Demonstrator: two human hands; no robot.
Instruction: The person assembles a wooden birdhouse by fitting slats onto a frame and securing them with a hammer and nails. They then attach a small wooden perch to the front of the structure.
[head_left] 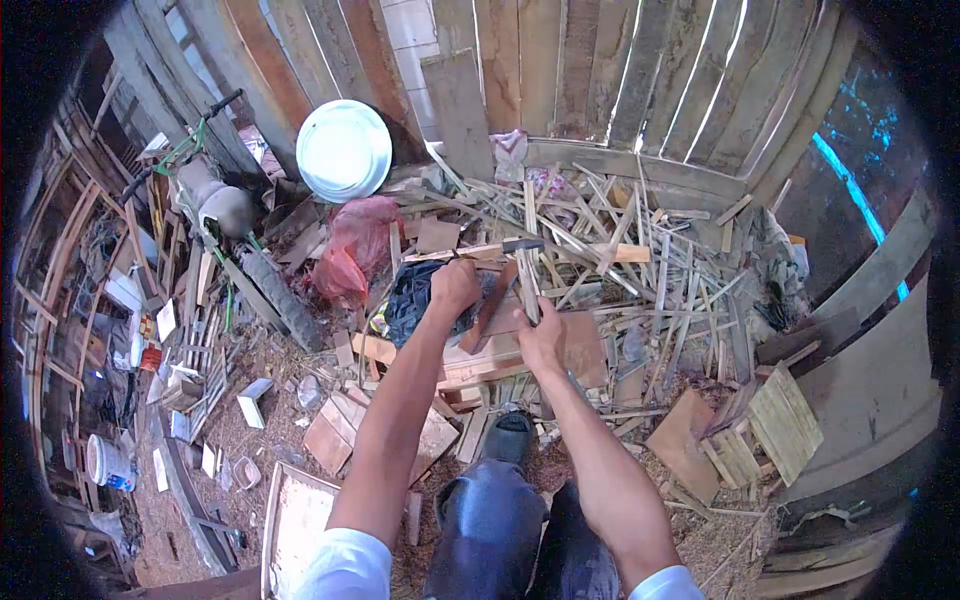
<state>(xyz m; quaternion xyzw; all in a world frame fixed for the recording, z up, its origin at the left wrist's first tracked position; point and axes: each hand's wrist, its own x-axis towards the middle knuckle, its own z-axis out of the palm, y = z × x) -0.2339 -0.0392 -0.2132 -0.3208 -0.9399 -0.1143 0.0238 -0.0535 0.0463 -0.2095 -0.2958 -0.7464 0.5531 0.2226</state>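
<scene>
My right hand (543,338) is wrapped round the handle of a hammer (527,278), whose dark head points away from me. My left hand (456,288) is closed, knuckles up, at the edge of a crumpled black plastic bag (412,292). What its fingers hold is hidden from this angle. Between the two hands lies a reddish-brown strip of wood (492,308), slanting across pale boards (500,356). Behind the hammer head a light wooden batten (620,253) sticks out to the right.
Thin wood scraps (665,285) pile up toward the plank wall (560,70). A red plastic bag (355,250) and a white basin (343,150) stand to the left. Nearer are a scooter (228,210) without wheels visible, a white bucket (108,463) and a board (300,525).
</scene>
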